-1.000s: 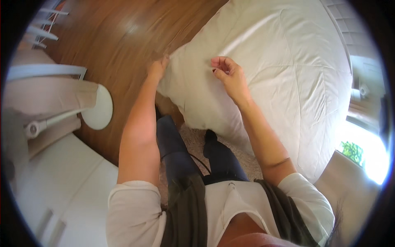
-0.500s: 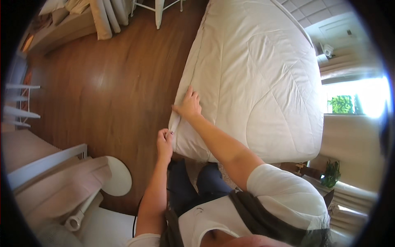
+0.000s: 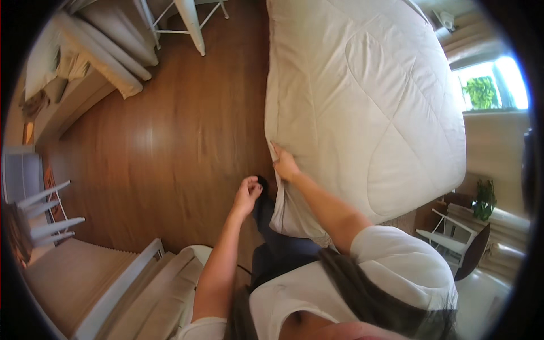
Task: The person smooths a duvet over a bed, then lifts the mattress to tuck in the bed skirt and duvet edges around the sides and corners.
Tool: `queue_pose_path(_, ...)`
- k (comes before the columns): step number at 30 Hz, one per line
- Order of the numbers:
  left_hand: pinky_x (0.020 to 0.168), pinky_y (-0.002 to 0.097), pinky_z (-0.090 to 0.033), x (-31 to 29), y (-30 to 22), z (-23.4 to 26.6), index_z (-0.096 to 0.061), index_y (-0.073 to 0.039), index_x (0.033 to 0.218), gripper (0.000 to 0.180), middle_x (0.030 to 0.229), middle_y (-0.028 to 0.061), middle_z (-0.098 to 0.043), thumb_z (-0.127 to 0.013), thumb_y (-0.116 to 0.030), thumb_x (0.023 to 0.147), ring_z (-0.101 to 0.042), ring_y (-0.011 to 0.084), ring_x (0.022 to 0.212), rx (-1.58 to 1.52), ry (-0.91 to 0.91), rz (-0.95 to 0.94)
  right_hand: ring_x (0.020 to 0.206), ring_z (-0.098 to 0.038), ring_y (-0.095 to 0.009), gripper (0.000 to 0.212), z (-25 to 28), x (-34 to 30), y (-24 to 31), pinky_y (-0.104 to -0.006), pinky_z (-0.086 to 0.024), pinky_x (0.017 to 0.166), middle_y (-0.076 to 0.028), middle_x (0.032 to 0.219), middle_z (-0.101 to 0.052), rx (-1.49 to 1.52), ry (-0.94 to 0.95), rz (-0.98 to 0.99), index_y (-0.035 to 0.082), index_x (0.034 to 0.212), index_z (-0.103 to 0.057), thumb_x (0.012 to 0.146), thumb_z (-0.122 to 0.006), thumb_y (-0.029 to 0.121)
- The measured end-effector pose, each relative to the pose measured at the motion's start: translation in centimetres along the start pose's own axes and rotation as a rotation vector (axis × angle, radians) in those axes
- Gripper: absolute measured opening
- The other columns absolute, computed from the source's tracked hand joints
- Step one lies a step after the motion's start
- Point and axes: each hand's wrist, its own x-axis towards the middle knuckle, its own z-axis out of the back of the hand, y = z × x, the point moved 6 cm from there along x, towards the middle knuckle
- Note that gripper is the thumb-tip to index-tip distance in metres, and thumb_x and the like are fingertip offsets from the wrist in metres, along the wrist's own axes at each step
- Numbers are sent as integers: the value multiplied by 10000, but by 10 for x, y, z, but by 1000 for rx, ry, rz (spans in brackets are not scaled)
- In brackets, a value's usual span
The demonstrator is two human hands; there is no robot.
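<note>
A cream quilted comforter point(image 3: 374, 119) with curved stitching covers the bed at the right, its side edge hanging toward the floor. My right hand point(image 3: 285, 162) is on that edge, thumb and fingers closed over a fold of the fabric. Apart from the bedding, my left hand point(image 3: 247, 195) is over the wooden floor near my foot. Its fingers are loosely bent and spaced, with nothing visible in them. The comforter's near corner point(image 3: 292, 218) droops beside my leg.
Wooden floor point(image 3: 153, 141) stretches left of the bed. White metal stool legs point(image 3: 192, 28) stand at the top, near a draped beige cloth point(image 3: 113, 62). Other white furniture legs point(image 3: 54, 221) are at the left. A white-framed beige chair point(image 3: 130, 277) is at lower left, another chair point(image 3: 453, 241) at lower right.
My left hand has let go of the comforter's edge and moved off it. My right hand has gone from lying on top to gripping the edge. The view has turned and shifted.
</note>
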Motion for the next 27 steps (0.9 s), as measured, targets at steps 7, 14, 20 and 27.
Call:
queue_pose_path(7,745,310,-438,136,-69,-27,-548,34,1036,296,943,115,-614,-631,-124,800,-556,181,848,-34,-29,198,1038,-499,-389,608,7,-42,53,-435,-417,863,-233,1135,-515,131,-96,85,100,1292,-366,719,-501,-55)
queue_pose_path(14,713,343,-459,171,-33,-20,-584,29,963,194,896,117,-626,-626,-34,784,-579,219,790,-314,-135,360,790,-571,-338,501,22,-17,57,-402,-457,713,-149,888,-587,44,-31,-146,128,1232,-436,755,-545,17)
queue_pose_path(20,778,304,-440,180,-36,-18,-549,39,1036,276,969,96,-605,-643,-24,784,-557,202,834,-200,95,484,1089,-427,-367,473,176,32,97,-476,-344,876,-169,1159,-495,-430,-866,8,97,1217,-458,765,-586,153)
queue_pose_path(27,774,311,-465,191,-27,-9,-545,13,1054,233,970,98,-596,-582,-61,837,-561,188,872,-25,500,679,1195,-417,-280,351,102,91,109,-400,-382,916,-141,1193,-502,-252,-341,401,101,1075,-577,732,-627,157)
